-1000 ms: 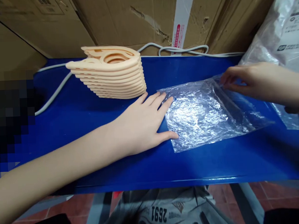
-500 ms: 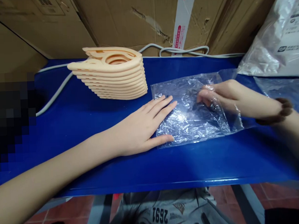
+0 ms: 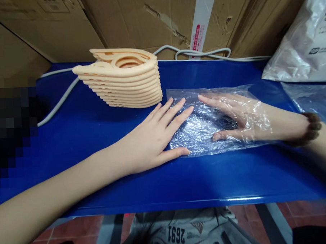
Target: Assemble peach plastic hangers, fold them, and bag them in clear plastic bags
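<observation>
A clear plastic bag (image 3: 198, 131) lies flat and crinkled on the blue tabletop. My left hand (image 3: 158, 136) rests on the bag's left end, palm down, fingers spread. From the right, my right hand (image 3: 233, 113) reaches inside the bag; the film covers its fingers and back. Those fingers are stretched out, with the thumb apart, and nothing is in them. Behind my left hand stands a stack of cream plastic hangers (image 3: 126, 80), nested together.
Cardboard boxes (image 3: 126, 23) line the back of the blue table (image 3: 144, 189). A white cable (image 3: 62, 99) runs behind the hangers. At the back right sits a white plastic sack (image 3: 297, 47), with more clear film (image 3: 313, 97) in front of it.
My right hand has gone from pinched fingers to spread ones and moved further left inside the bag. The left hand stays on the bag's left end, its fingers a little wider apart.
</observation>
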`<state>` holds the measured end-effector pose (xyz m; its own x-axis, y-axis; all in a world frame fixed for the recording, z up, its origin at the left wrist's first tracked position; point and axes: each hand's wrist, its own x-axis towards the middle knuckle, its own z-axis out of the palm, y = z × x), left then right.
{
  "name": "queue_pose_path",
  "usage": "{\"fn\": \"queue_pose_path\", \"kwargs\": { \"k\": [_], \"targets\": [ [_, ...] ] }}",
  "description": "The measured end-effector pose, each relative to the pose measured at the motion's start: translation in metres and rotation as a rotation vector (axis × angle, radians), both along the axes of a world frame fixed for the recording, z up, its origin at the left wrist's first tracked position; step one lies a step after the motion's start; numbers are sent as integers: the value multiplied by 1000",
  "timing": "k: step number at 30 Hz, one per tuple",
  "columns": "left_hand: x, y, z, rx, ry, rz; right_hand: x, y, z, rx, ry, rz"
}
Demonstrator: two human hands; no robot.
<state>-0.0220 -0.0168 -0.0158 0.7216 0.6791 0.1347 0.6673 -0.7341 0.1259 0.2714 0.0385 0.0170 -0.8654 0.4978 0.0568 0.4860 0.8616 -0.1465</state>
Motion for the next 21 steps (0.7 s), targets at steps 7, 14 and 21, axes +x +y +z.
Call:
{"fn": "queue_pose_path", "kwargs": {
  "k": [7, 14, 21],
  "targets": [
    [-3, 0, 1, -22, -19, 6, 1, 0, -1, 2, 26, 16],
    [-4, 0, 2, -29, -26, 17, 14, 4, 10, -78, -96, -60],
    [-5, 0, 2, -13, 9, 0, 52, 19, 23, -257, -77, -138]
  ]
}}
